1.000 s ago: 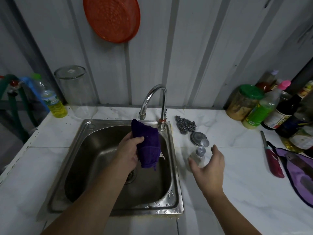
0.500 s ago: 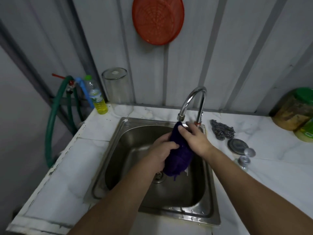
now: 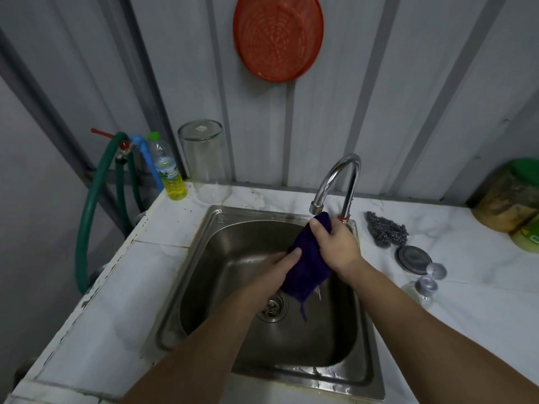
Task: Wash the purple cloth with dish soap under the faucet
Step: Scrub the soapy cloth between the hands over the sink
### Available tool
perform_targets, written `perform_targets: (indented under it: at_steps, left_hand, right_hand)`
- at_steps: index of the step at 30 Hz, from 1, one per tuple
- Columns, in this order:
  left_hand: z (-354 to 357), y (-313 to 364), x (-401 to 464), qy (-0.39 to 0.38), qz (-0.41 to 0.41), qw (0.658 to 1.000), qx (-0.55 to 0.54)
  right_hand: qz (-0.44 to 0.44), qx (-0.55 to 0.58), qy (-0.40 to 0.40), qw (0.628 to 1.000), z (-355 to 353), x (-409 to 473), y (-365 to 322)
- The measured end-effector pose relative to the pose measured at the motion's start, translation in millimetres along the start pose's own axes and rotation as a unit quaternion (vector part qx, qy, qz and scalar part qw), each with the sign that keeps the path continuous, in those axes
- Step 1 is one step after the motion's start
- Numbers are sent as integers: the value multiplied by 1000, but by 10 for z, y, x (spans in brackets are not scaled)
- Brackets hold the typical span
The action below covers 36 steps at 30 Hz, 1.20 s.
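We can read no text anywhere here. The bottle [image 3: 166, 167] of yellow liquid at the back left of the bench [image 3: 163, 228] carries a green and white label, but its print is too small and blurred for us to make out a word or brand. The green container [image 3: 529, 236] at the right edge shows a bit of a white-edged label, cut off by the frame and unreadable to us. The upturned glass jar [image 3: 204, 161] bears a small pale sticker on its base, on which we see no letters or numbers.
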<state>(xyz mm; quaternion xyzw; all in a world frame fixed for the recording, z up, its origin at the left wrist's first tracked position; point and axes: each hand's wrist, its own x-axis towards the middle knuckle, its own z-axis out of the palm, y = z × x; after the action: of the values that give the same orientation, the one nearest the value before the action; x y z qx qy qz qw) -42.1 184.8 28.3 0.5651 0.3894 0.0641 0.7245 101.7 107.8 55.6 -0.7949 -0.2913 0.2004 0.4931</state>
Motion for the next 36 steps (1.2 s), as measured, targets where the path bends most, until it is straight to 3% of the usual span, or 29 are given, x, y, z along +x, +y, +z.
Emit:
perform_targets:
  at_steps: [3, 6, 10, 13, 18, 20, 22, 24, 29, 33, 36]
  left_hand:
    - [80, -90, -54, 16, -71, 992, -103]
    - [193, -2, 78, 68, -107, 957, -260]
    - [230, 139, 145, 124, -84, 942, -300]
    - [202, 79, 89, 95, -112, 948, -281]
    - [347, 31, 133, 61, -103, 950, -288]
    - [390, 25, 118, 59, -109, 949, -288]
    - [409, 30, 132, 96, -113, 948, -283]
    - [392, 25, 172, 137, -114, 950, -257]
    - [185, 183, 269, 169, -142, 953, -210]
    - [105, 217, 226, 98, -156, 951, -247]
    - [125, 96, 211, 44, -127, 955, -266]
  right_hand:
    - [-17, 26, 41, 999, 52, -96, -51]
    - [-31, 113, 54, 992, 141, -307, -75]
    - [-71, 148, 41, 986, 341, -788, -17]
    - [-73, 109, 63, 989, 532, -917, 1]
    - [26, 44, 133, 990, 566, -410, 2]
    - [108, 54, 128, 984, 485, -141, 67]
    - [185, 76, 106, 974, 457, -6, 149]
    - [201, 85, 106, 970, 484, -28, 226]
    - [106, 138, 109, 979, 569, -494, 191]
    - [4, 132, 95, 987, 602, -755, 4]
    - [15, 79, 101, 992, 610, -714, -58]
